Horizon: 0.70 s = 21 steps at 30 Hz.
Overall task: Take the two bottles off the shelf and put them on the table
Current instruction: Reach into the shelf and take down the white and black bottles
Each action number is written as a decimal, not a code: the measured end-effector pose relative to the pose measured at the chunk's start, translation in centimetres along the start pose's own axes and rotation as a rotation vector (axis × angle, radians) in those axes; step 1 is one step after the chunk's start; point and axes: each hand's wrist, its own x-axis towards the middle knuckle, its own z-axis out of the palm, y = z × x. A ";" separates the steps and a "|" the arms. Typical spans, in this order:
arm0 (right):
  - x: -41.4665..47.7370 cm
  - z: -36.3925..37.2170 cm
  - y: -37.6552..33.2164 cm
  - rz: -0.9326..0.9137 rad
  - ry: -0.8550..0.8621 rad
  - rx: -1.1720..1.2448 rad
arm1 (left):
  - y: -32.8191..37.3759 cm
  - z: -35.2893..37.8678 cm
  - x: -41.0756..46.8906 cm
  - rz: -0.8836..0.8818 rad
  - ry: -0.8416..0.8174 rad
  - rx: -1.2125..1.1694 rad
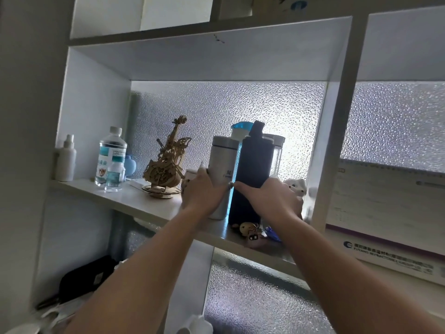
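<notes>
Smooth grey metal flask (222, 174) and matte dark bottle (252, 174), both cylinders, upright side by side near the shelf (134, 201) front edge, left hand (204, 191) fingers wrapped around flask, right hand (272, 198) fingers curled on bottle, pebbled glass (216, 109) behind

Colour-wise: the shelf (134, 196) is plain white with a pebbly frosted glass back. The left bottle (222, 162) is silvery-white with small dark lettering, and right beside it the other bottle (252, 169) is solid dark navy, nearly black. Left of those, the wooden violin model (166, 160) is tan, and the water bottle (111, 157) is clear with a blue-and-white label.
</notes>
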 end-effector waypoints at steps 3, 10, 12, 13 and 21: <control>-0.3 -0.1 0.0 -0.019 0.009 0.038 | 0.4 -0.5 -0.4 0.026 0.050 -0.003; -0.9 -0.3 -0.2 -0.035 0.132 0.112 | 2.2 -2.7 -1.5 0.029 0.198 -0.089; -1.1 -0.4 -0.2 -0.072 0.158 0.147 | 2.4 -3.5 -2.0 0.036 0.232 -0.079; -1.2 -0.5 -0.2 -0.091 0.161 0.179 | 2.4 -4.0 -2.3 0.043 0.249 -0.069; -2.6 -2.8 -0.7 -0.333 0.076 0.523 | 3.0 -8.8 -7.2 0.024 0.426 0.106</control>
